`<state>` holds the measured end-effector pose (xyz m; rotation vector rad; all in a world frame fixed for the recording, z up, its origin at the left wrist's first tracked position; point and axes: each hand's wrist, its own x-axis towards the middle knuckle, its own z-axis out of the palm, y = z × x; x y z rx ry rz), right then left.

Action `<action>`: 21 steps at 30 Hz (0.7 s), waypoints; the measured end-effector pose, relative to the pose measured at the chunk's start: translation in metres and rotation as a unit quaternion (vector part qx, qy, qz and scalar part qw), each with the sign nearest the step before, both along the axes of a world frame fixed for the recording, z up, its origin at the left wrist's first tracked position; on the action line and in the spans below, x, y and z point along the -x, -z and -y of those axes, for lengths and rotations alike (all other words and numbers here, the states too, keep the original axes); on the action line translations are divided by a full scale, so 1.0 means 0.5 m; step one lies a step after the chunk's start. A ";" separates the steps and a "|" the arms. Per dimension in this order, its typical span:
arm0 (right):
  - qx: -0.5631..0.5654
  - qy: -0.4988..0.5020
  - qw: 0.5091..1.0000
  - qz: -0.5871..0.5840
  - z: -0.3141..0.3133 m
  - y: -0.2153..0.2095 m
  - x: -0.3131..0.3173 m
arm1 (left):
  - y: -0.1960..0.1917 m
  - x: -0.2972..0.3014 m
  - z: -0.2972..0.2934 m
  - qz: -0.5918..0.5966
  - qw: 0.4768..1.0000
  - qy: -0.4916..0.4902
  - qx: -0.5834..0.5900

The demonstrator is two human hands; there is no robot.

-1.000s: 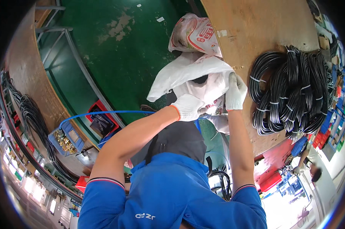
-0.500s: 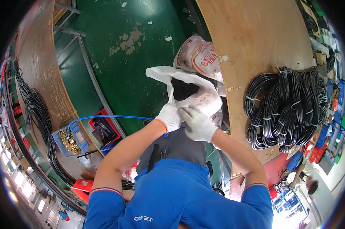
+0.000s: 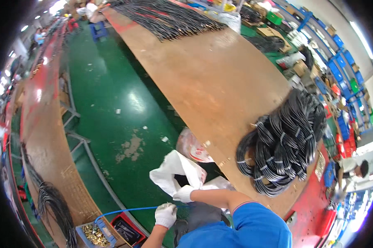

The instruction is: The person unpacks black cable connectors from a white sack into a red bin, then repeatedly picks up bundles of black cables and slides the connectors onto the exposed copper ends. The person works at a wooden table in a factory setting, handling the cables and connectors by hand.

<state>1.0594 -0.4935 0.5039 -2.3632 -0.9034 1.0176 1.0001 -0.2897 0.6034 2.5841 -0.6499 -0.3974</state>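
My right hand [image 3: 183,194], in a white knit glove, is closed on the near rim of a white woven sack [image 3: 168,172]. The sack's mouth gapes and its inside looks dark. To the left of it, my gloved left hand [image 3: 166,215] is apart from the sack with its fingers curled. A thin blue hose [image 3: 128,211] runs from the left up to that hand and shows again beyond it; whether the fingers hold it is hidden. Behind the white sack stands another sack with red print [image 3: 190,144], partly under the table edge.
Coiled black cables [image 3: 281,144] lie heaped on the wooden table [image 3: 219,91] at right. At lower left are a blue bin of brass-coloured fittings [image 3: 95,234] and a red bin [image 3: 128,229]. More black cables [image 3: 52,202] hang over the left bench. Someone stands far right [image 3: 349,173].
My left hand has let go of the sack and moved left and down. My right hand stays at the sack's rim. The view has tipped up, showing more of the far table.
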 end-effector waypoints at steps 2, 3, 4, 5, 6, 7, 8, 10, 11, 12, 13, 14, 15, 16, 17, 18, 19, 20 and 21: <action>0.000 -0.042 0.999 0.019 -0.019 -0.044 -0.032 | -0.013 0.025 -0.045 0.000 0.998 -0.062 -0.005; -0.022 -0.078 0.994 0.070 -0.024 -0.030 -0.030 | -0.028 0.035 -0.065 -0.018 0.996 -0.086 -0.009; -0.097 -0.079 0.984 0.126 -0.024 0.005 -0.025 | -0.036 0.051 -0.087 -0.019 0.994 -0.108 -0.017; -0.171 -0.078 0.966 0.177 -0.023 0.054 -0.012 | -0.041 0.067 -0.107 -0.022 0.991 -0.128 -0.024; -0.188 -0.064 0.960 0.199 -0.037 0.083 0.001 | -0.053 0.085 -0.127 -0.026 0.986 -0.161 -0.023; -0.196 0.006 0.976 0.098 -0.047 0.129 0.020 | -0.066 0.102 -0.141 -0.034 0.982 -0.184 -0.018; -0.198 0.073 0.978 -0.007 -0.057 0.182 0.037 | -0.080 0.123 -0.151 -0.042 0.977 -0.210 -0.012; -0.135 0.181 0.974 -0.003 -0.080 0.192 0.014 | -0.103 0.167 -0.165 -0.070 0.952 -0.296 0.023; -0.105 0.237 0.966 -0.006 -0.091 0.198 0.002 | -0.113 0.184 -0.167 -0.084 0.937 -0.336 0.041; -0.140 0.409 0.899 -0.064 -0.074 0.243 -0.020 | -0.131 0.187 -0.157 -0.108 0.920 -0.373 0.058; -0.174 0.562 0.800 -0.117 -0.060 0.267 -0.043 | -0.122 0.206 -0.157 -0.114 0.907 -0.399 0.074; -0.110 0.480 0.870 0.032 -0.044 0.266 -0.071 | -0.106 0.240 -0.168 -0.116 0.891 -0.431 0.087; -0.042 0.384 0.904 0.185 -0.016 0.263 -0.100 | -0.097 0.258 -0.175 -0.117 0.874 -0.460 0.103; -0.115 0.519 0.845 -0.067 -0.030 0.217 -0.117 | -0.126 0.290 -0.178 -0.127 0.873 -0.468 0.045; -0.148 0.669 0.684 -0.251 -0.043 0.170 -0.147 | -0.130 0.314 -0.189 -0.100 0.873 -0.475 0.043; -0.189 0.700 0.668 -0.166 -0.105 0.064 -0.132 | -0.140 0.377 -0.196 -0.080 0.857 -0.508 0.029; -0.182 0.721 0.661 -0.101 -0.061 0.042 -0.152 | -0.144 0.358 -0.195 -0.075 0.875 -0.479 0.010; -0.175 0.723 0.667 -0.048 -0.024 0.040 -0.165 | -0.169 0.352 -0.187 -0.097 0.861 -0.498 0.017; -0.167 0.719 0.675 0.000 -0.004 0.034 -0.174 | -0.174 0.363 -0.189 -0.074 0.858 -0.508 0.028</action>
